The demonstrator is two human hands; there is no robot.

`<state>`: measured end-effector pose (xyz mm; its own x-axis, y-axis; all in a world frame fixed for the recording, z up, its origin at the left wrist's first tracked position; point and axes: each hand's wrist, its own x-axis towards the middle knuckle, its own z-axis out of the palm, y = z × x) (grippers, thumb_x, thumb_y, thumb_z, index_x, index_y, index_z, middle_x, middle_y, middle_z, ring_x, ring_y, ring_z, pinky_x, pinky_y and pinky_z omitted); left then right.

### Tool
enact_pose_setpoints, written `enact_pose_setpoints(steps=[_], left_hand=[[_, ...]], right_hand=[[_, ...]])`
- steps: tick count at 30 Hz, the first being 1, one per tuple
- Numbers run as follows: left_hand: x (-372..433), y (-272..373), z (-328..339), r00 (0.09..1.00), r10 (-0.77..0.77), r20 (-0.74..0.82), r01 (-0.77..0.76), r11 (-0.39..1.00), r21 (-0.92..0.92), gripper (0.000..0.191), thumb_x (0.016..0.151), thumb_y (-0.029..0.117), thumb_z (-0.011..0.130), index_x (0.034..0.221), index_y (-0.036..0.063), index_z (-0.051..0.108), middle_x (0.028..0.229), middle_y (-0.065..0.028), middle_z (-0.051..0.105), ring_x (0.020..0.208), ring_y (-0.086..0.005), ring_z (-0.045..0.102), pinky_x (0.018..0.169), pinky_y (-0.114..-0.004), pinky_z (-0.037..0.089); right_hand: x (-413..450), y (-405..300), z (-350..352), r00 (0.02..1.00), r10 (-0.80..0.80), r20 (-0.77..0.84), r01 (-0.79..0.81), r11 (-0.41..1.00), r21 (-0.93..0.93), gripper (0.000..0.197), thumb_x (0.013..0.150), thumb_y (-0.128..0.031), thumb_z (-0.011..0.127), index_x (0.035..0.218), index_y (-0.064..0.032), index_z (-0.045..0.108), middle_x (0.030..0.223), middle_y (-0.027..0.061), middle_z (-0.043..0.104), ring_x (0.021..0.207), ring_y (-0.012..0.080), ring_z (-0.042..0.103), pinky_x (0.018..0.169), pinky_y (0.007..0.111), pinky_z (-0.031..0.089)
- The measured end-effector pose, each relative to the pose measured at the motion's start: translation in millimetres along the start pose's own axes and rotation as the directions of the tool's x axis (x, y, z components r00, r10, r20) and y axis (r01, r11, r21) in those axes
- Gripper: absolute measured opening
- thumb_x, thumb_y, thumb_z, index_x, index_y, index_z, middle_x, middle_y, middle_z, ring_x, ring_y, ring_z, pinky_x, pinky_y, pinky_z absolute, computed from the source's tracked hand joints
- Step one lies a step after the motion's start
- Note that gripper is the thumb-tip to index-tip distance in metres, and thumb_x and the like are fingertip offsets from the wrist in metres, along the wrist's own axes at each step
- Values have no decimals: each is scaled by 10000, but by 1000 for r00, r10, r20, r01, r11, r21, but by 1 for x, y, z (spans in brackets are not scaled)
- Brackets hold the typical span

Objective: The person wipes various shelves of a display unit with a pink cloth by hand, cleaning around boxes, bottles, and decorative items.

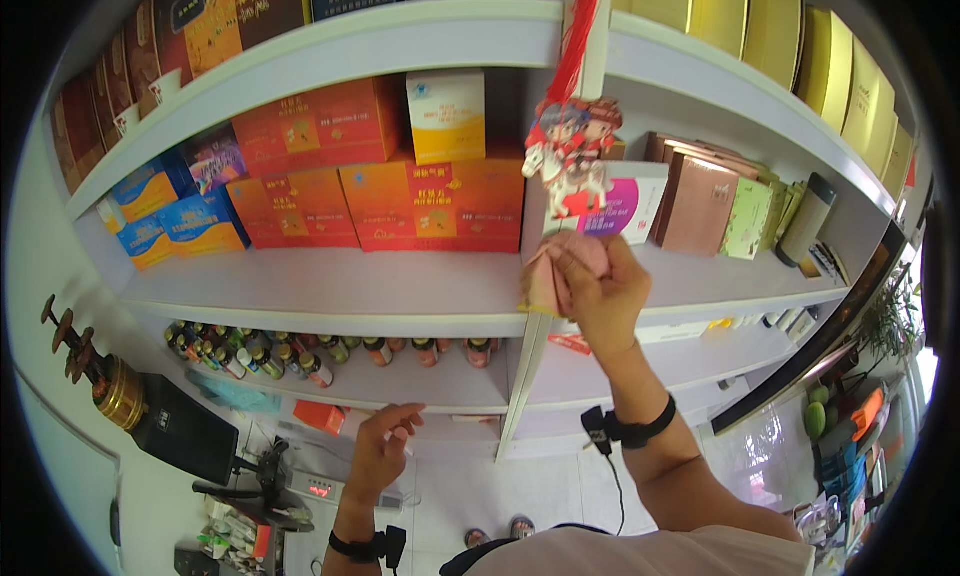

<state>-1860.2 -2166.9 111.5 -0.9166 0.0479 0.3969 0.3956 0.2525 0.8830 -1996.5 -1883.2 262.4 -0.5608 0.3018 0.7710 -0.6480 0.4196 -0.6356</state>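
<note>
My right hand (604,287) grips a crumpled pink cloth (553,276) with a yellowish edge. The cloth is against the upright divider of the white shelf unit (322,283), at the height of its middle shelf. Just above it hangs a flat figure ornament (574,152), two figures on a white horse, below a red tassel (579,43). A white and purple box (626,201) stands right behind the hand. Lower down, my left hand (382,452) is held in the air before the lower shelves, fingers apart and holding nothing.
Orange-red cartons (442,208) and blue boxes (202,223) line the middle shelf at left; brown boxes (697,205) and a dark-capped cylinder (804,220) stand at right. Small bottles (262,358) fill the shelf below. A black speaker (184,430) is at lower left, a plant (889,310) at far right.
</note>
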Motion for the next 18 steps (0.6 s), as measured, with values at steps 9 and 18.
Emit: enact_pose_setpoints(steps=[9,18], left_hand=[[-22,-3,30,977,-120,176,125,992,-13,346,1002,217,502,1196,-3,687,939,-95,696,830,-159,608,754,-287,505],[2,1,40,982,-45,183,64,993,-99,352,949,116,472,1214,13,680,941,-95,685,818,-155,584,764,-287,502]], right_hand=[[-37,41,-18,978,72,195,-64,997,-49,251,801,-150,797,774,5,601,641,180,594,554,262,580,556,354,493],[-18,21,-14,989,36,141,-33,999,-19,196,790,-121,793,844,-11,640,707,176,648,603,248,621,614,337,520]])
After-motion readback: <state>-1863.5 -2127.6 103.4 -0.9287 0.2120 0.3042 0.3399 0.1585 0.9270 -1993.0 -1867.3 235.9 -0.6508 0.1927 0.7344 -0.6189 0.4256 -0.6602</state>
